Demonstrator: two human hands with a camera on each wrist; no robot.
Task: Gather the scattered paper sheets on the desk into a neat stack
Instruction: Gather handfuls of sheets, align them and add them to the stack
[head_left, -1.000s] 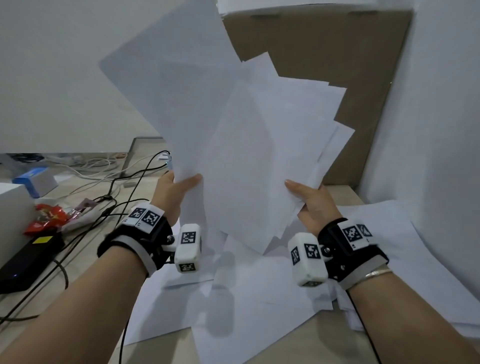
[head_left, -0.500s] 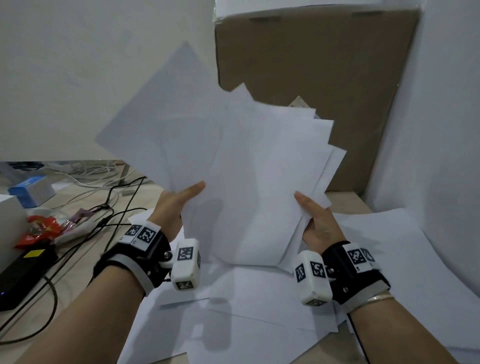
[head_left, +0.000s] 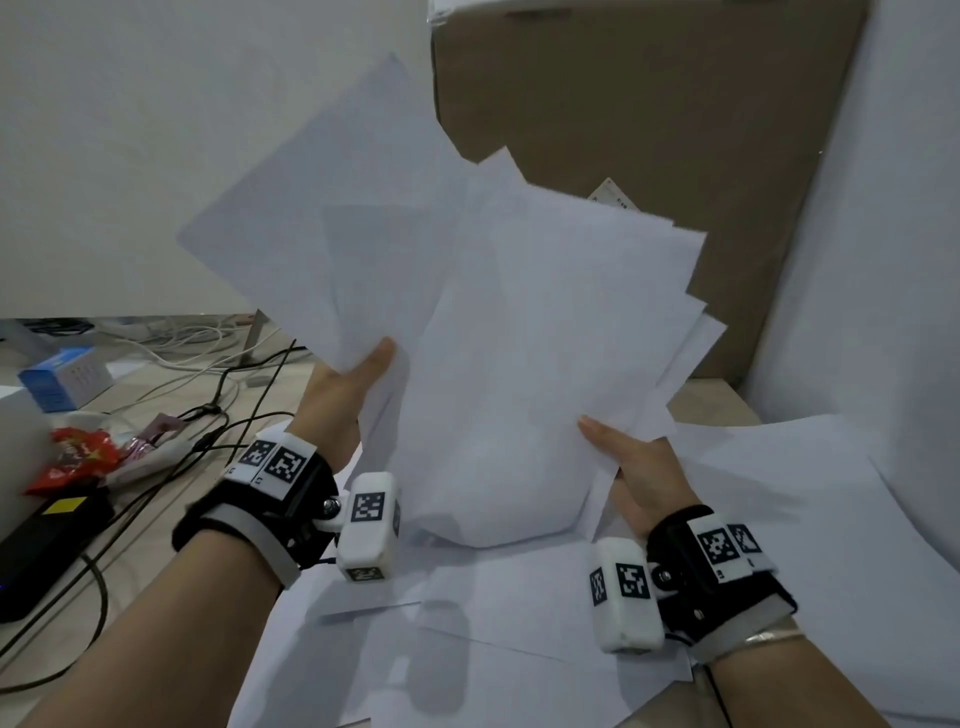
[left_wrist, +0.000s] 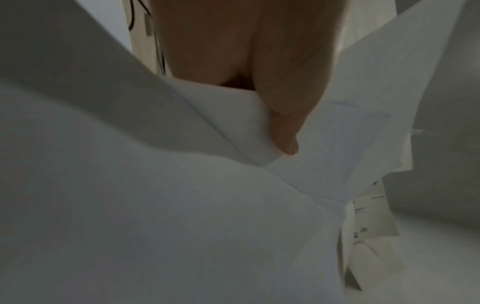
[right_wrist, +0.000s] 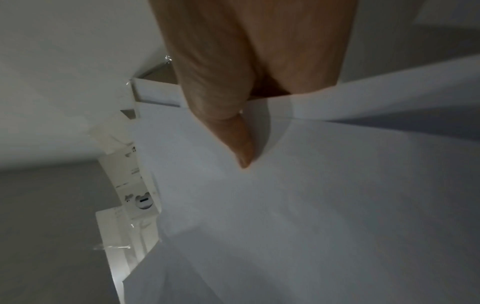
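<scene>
An office desk (head_left: 171, 499): tangled cables (head_left: 208, 410), cardboard box (head_left: 649, 130), scattered paper sheets (head_left: 519, 597).

Matt white paper sheets (head_left: 519, 322), matt brown cardboard box (head_left: 649, 104), pale wood-grain desk (head_left: 171, 499), glossy red wrapper (head_left: 78, 457)

You are looking at plain white paper sheets (head_left: 519, 322) showing against a brown cardboard box (head_left: 649, 104). Your wristbands (head_left: 270, 509) are showing black with grey edging and white tags in black-and-white square patterns. Beside them, a red wrapper (head_left: 78, 457), a blue box (head_left: 62, 379) and black cables (head_left: 234, 415) are lying on the pale wood desk (head_left: 171, 499).
</scene>
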